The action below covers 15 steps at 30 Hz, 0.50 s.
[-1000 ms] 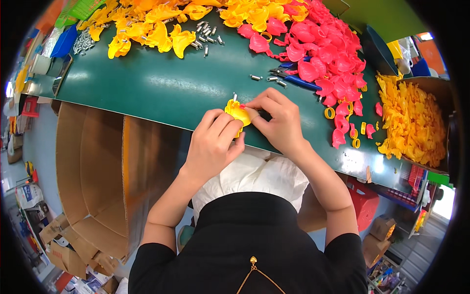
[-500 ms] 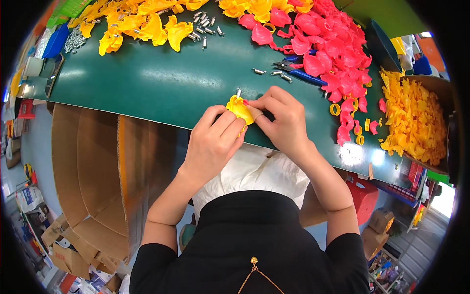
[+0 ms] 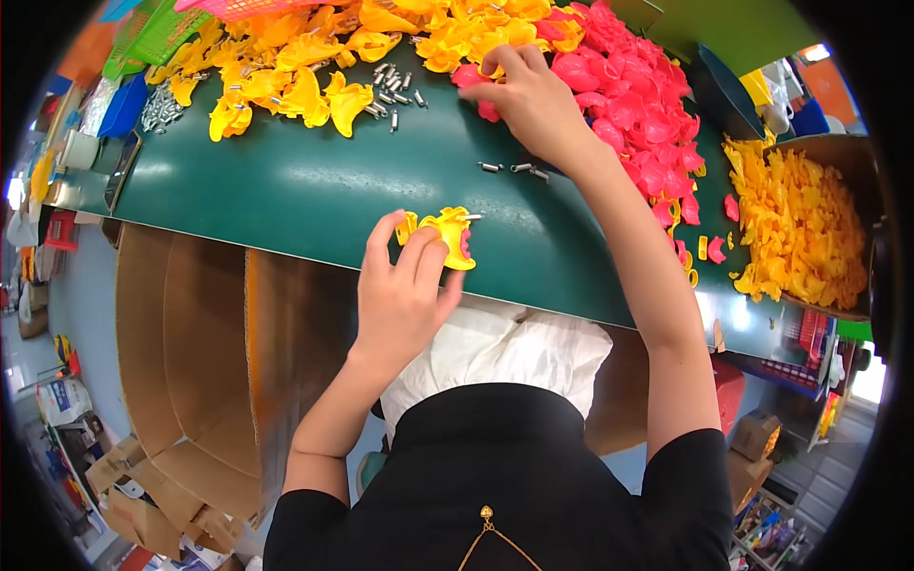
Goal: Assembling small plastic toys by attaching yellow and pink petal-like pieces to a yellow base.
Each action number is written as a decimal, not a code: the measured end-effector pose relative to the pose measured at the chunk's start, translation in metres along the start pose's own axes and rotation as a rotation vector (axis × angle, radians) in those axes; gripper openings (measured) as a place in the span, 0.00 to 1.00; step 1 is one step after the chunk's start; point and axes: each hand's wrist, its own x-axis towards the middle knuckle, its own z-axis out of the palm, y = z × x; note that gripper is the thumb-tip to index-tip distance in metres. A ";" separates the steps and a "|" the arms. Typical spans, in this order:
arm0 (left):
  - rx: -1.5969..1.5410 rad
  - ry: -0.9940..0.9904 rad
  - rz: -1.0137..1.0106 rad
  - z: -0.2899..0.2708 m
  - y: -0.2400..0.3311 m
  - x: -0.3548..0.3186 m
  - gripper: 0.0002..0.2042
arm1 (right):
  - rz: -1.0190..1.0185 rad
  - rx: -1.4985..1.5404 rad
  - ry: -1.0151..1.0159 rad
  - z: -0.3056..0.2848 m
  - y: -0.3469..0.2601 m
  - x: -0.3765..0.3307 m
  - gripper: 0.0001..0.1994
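Observation:
My left hand [image 3: 400, 295] is closed around a yellow plastic piece [image 3: 447, 228] above the table's near edge. A small metal spring [image 3: 473, 217] sticks out at its top right, and a pink part [image 3: 465, 244] shows at its right side. My right hand [image 3: 528, 100] reaches far over the table, fingers apart, at the border of the yellow and pink heaps. Between and below its fingertips lies a pink plastic piece [image 3: 470, 77]; no grip on it is visible. A yellow heap [image 3: 305, 95] and a pink heap [image 3: 638, 119] flank this hand.
Loose metal springs [image 3: 388, 90] lie beside the yellow heap, others [image 3: 521, 167] mid-table. Yellow rings [image 3: 703, 247] are scattered at the right. A cardboard box [image 3: 838, 147] of yellow parts stands at the right end. A large open carton [image 3: 181, 333] sits below the table's left edge.
My right hand has left the yellow piece and moved far forward to the heaps; its arm now covers the blue-handled pliers. My left hand keeps the yellow piece, now turned and slightly further left.

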 end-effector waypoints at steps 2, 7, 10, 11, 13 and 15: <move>0.002 0.043 0.010 0.010 -0.004 0.000 0.15 | -0.029 -0.023 -0.001 -0.002 0.011 0.006 0.10; 0.057 0.130 0.083 0.018 -0.009 -0.014 0.15 | 0.162 0.198 0.093 -0.033 -0.006 -0.002 0.09; 0.027 0.124 0.105 0.015 -0.009 -0.013 0.15 | 0.409 0.720 0.035 -0.053 -0.069 -0.024 0.12; -0.002 0.121 0.144 0.016 -0.011 -0.011 0.15 | 0.345 0.645 0.036 -0.055 -0.081 -0.035 0.13; 0.004 0.123 0.182 0.016 -0.011 -0.006 0.15 | 0.348 0.627 0.069 -0.049 -0.100 -0.050 0.10; 0.004 0.110 0.189 0.017 -0.010 -0.005 0.14 | 0.376 0.611 0.091 -0.038 -0.107 -0.057 0.09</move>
